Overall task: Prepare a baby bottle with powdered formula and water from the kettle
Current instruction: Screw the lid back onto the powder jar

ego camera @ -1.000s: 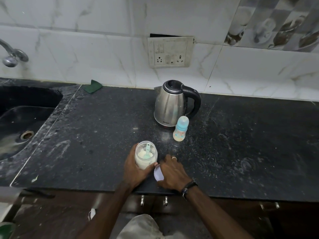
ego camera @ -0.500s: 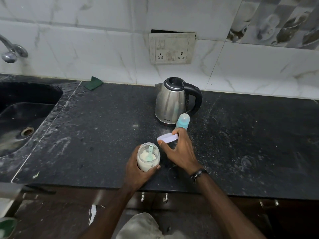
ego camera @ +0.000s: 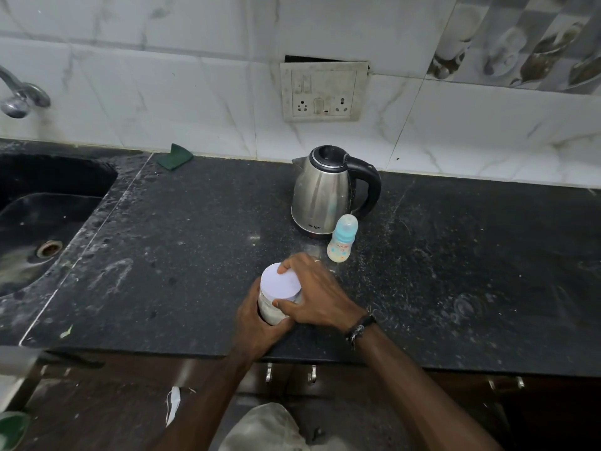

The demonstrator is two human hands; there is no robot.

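Head view shows our left hand curled around the formula jar at six o'clock on the counter, while our right hand grips the white lid sitting on its mouth. At twelve o'clock stands the kettle; the baby bottle, capped, stands just beside it at one o'clock. We judge that filling, mixing or finishing cannot be told.

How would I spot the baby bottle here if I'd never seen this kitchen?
Find the steel kettle standing on the black counter below the wall socket. The baby bottle stands upright just in front of its base, to the right. It is the only small pale thing with a light blue cap, and no hand touches it.
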